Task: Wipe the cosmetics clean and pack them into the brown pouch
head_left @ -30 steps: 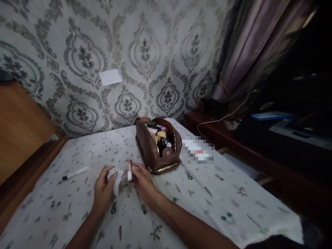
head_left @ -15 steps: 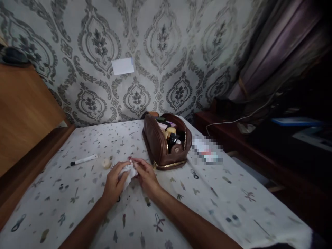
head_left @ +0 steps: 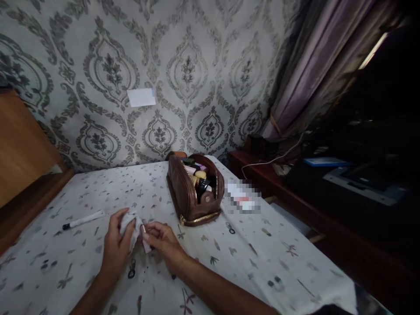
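Crumpled white tissue point(head_left: 130, 223) is held between the thumb and fingers of my left hand point(head_left: 116, 238), over the patterned cloth. My right hand point(head_left: 166, 243) pinches a small pinkish tube point(head_left: 145, 239) with a shiny band, close beside the tissue. Whether tube and tissue touch is hard to tell. Just beyond and right of my hands stands an open brown zip bag point(head_left: 185, 188), filled with several small cosmetic items point(head_left: 201, 175).
A white pen-like tube with a dark end point(head_left: 83, 219) lies left on the cloth point(head_left: 256, 271). Right of the bag is a blurred-out flat item point(head_left: 243, 196). A wooden cabinet point(head_left: 26, 148) borders the left; a dark red ledge point(head_left: 262, 168) with a cable is at right.
The view has shifted right. My hands have moved slightly apart, and the pink tube now shows in my right hand. The small round cream item is no longer visible.
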`<state>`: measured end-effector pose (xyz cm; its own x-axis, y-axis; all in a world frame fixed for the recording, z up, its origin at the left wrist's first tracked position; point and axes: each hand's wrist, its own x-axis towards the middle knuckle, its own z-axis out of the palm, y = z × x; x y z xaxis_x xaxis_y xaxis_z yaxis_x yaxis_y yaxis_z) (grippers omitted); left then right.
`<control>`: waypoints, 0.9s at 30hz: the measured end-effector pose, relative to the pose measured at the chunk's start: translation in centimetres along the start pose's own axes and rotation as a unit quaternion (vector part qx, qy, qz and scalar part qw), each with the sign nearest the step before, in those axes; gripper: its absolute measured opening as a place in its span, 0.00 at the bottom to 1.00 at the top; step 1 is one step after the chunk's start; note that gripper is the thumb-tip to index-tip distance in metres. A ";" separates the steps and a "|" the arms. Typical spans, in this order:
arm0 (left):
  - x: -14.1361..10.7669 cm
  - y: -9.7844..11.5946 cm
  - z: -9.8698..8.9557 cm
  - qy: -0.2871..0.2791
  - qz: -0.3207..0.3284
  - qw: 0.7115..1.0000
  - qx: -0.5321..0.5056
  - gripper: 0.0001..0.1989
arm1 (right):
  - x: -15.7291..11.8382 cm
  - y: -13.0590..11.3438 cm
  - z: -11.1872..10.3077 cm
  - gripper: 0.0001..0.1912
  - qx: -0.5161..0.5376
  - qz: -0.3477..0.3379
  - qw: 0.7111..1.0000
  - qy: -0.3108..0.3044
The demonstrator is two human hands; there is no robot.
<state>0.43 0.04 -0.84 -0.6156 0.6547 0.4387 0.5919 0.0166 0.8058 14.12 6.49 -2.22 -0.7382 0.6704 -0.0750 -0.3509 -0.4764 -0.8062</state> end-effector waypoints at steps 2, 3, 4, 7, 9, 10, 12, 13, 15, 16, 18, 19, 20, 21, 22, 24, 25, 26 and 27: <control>0.1 -0.1 0.0 0.010 -0.015 1.000 -0.006 0.23 | -0.2 0.0 0.1 0.30 0.003 0.015 1.000 0.001; 0.2 0.0 0.0 0.006 -0.019 1.000 -0.005 0.23 | -0.3 0.0 0.1 0.30 0.006 0.019 1.000 0.005; 0.2 0.0 -0.1 -0.001 -0.022 1.000 -0.004 0.23 | -0.3 0.1 0.2 0.30 0.012 0.022 1.000 0.010; 0.2 0.2 -0.2 -0.026 -0.023 0.999 0.000 0.23 | -0.2 0.3 0.3 0.32 0.030 0.027 0.999 0.029; 0.3 0.2 -0.2 -0.037 -0.017 0.999 0.000 0.23 | 0.1 0.5 0.3 0.34 0.042 0.025 0.998 0.041; 0.3 0.1 -0.2 -0.043 -0.012 0.999 0.000 0.23 | 0.2 0.5 0.3 0.34 0.047 0.020 0.998 0.048; 0.3 -0.1 -0.1 -0.054 0.000 0.999 -0.001 0.23 | 0.5 0.6 0.2 0.35 0.059 0.009 0.997 0.055; 0.3 -0.2 -0.1 -0.061 0.007 0.998 -0.002 0.22 | 0.7 0.5 0.1 0.36 0.064 0.006 0.996 0.056; 0.2 -0.3 0.1 -0.075 0.021 0.997 -0.001 0.21 | 1.0 0.5 -0.1 0.37 0.073 0.003 0.996 0.055; 0.1 -0.3 0.1 -0.083 0.028 0.996 -0.001 0.21 | 1.1 0.4 -0.3 0.37 0.077 0.001 0.996 0.053; 0.0 -0.1 0.2 -0.096 0.039 0.995 -0.001 0.20 | 1.3 0.4 -0.6 0.39 0.084 -0.008 0.995 0.056; 0.0 0.1 0.2 -0.102 0.044 0.994 0.000 0.20 | 1.4 0.3 -0.7 0.40 0.088 -0.015 0.994 0.061; -0.1 0.3 0.2 -0.109 0.049 0.993 0.000 0.20 | 1.4 0.3 -0.8 0.41 0.091 -0.022 0.993 0.068; -0.1 0.5 0.2 -0.117 0.054 0.992 -0.002 0.19 | 1.4 0.2 -0.9 0.41 0.096 -0.027 0.992 0.075; -0.1 0.7 0.2 -0.126 0.059 0.990 -0.004 0.19 | 1.4 0.1 -1.0 0.41 0.103 -0.032 0.991 0.084; -0.1 1.1 0.2 -0.149 0.068 0.986 -0.011 0.18 | 1.4 -0.1 -1.0 0.39 0.124 -0.038 0.987 0.100; -0.1 1.3 0.2 -0.161 0.072 0.984 -0.014 0.17 | 1.4 -0.2 -1.0 0.38 0.135 -0.039 0.984 0.106; -0.1 1.4 0.2 -0.170 0.076 0.982 -0.016 0.16 | 1.4 -0.3 -1.0 0.36 0.144 -0.037 0.983 0.110; -0.1 1.5 0.2 -0.176 0.079 0.981 -0.016 0.16 | 1.5 -0.4 -0.9 0.34 0.149 -0.034 0.982 0.112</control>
<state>1.52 0.15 0.20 -0.2960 0.8680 0.3988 0.6448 -0.1264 0.7538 13.72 8.19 -2.58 -0.5739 0.7986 -0.1813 -0.5729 -0.5497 -0.6080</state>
